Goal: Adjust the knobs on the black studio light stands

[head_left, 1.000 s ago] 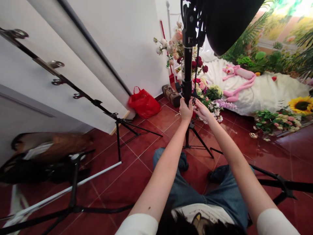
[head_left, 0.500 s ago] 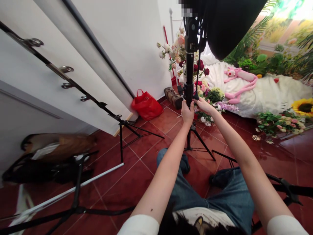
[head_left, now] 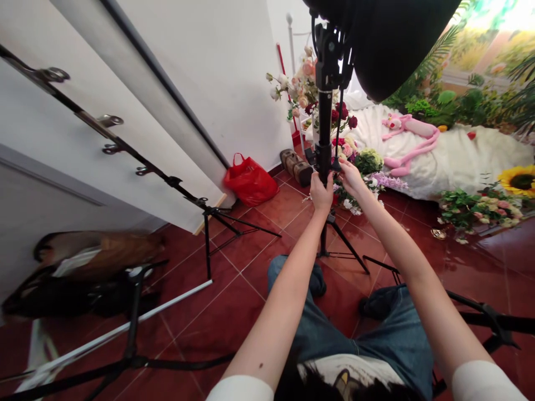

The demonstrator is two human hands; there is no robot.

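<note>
Straight ahead rises a black light stand (head_left: 324,120), its pole upright and its legs spread on the floor. At its top sits a large black lamp shade or softbox (head_left: 403,47), partly outside the picture. My left hand (head_left: 321,194) is wrapped round the pole just below a collar. Closed at the fingertips, my right hand (head_left: 351,178) pinches a small black knob (head_left: 335,165) on the pole's right side; the fingers partly hide it. A thin black cable (head_left: 339,125) hangs along the pole just above that knob.
Another stand (head_left: 209,210) and a slanted clip bar (head_left: 98,125) are at left. Near the wall lie a red bag (head_left: 251,181) and a rolled bundle (head_left: 296,166). Flowers (head_left: 370,160) and a pink plush toy (head_left: 418,128) are at right. Tripod legs (head_left: 129,356) cross the floor nearby.
My right hand has shifted slightly up and its fingers have turned at the knob. My left hand keeps its grip on the pole. The view has moved a little.
</note>
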